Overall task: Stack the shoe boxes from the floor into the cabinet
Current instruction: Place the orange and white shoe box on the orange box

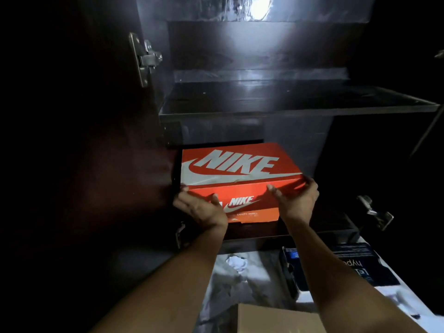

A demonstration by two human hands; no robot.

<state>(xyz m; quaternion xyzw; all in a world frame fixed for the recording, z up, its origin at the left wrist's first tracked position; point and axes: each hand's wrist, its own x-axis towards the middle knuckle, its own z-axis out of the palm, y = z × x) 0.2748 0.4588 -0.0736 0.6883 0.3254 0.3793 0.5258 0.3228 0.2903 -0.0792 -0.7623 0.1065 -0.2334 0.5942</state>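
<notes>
So the orange shoe box [240, 169], big white Nike logo on the lid, is in the bottom compartment of the dark cabinet [360, 150], just under the shelf [288, 113] and over on the left side near the wall. Its front end pokes out of the opening toward the person. Honestly can't tell if it's resting flat on the cabinet's bottom board or being held a hair above it, it's too dark under there. Both hands are on it: the left hand [201, 209] is wrapped round the front left corner, thumb on the front face next to the small logo and fingers reaching along the left side. The right hand [299, 200] does the same on the front right corner, thumb spread out across the front face and fingers curled round the right edge. A metal hinge [145, 58] is on the left door, up high. Down on the marbled floor [240, 280] there's a dark box [348, 265] with white lettering on the right, near the cabinet, and a brown cardboard box [276, 318] at the bottom edge of the view, between the forearms.
</notes>
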